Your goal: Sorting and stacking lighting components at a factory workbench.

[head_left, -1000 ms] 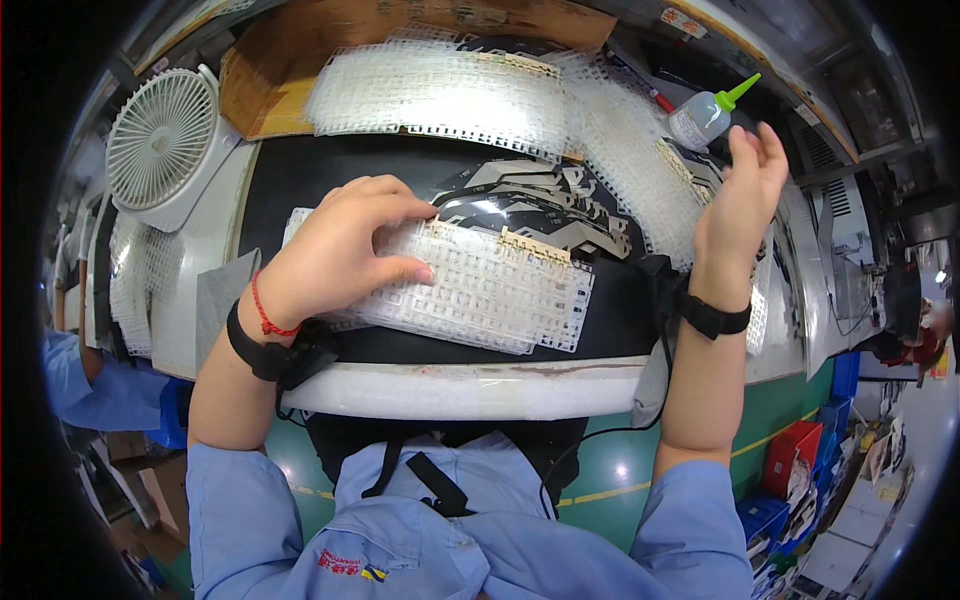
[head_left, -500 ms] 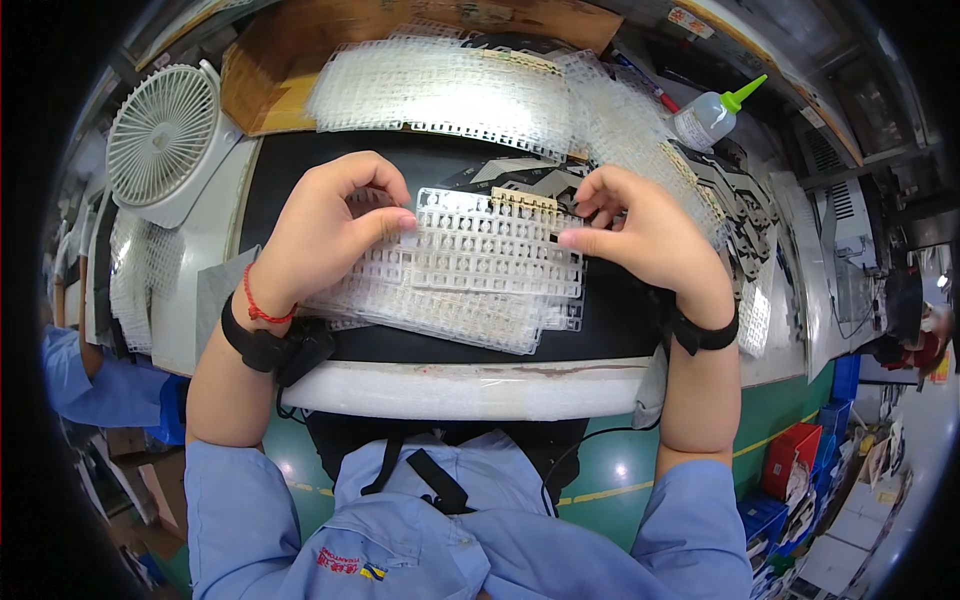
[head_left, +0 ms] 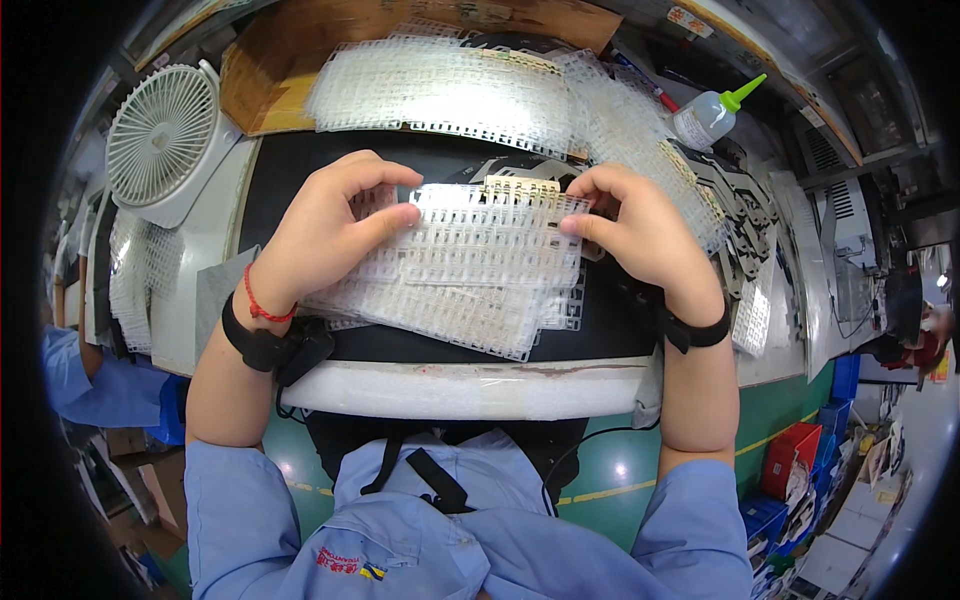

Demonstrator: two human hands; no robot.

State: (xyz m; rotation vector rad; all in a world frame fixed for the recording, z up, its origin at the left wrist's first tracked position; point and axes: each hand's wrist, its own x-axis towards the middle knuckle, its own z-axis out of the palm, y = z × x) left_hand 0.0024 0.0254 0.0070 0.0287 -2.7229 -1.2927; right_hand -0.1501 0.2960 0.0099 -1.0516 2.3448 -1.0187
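A translucent perforated plastic sheet (head_left: 485,235), with rows of small openings like a keyboard frame, spans the gap between my hands. My left hand (head_left: 350,215) pinches its upper left edge between thumb and fingers. At the upper right edge, my right hand (head_left: 640,225) has its thumb and forefinger closed on the sheet. A beige strip (head_left: 520,187) shows along the upper edge, between the hands. Several similar sheets (head_left: 450,315) lie beneath it, fanned out on the black mat (head_left: 610,315).
A large stack of clear sheets (head_left: 440,90) lies behind, before a cardboard box (head_left: 270,75). More sheets and dark-and-white patterned pieces (head_left: 735,200) crowd the right side. There stands a bottle with a green nozzle (head_left: 708,115). A white fan (head_left: 165,140) is at left.
My right thumb and forefinger have closed on the sheet's right edge. The left fingertips reach slightly farther right, and the held sheet has shifted slightly upward.
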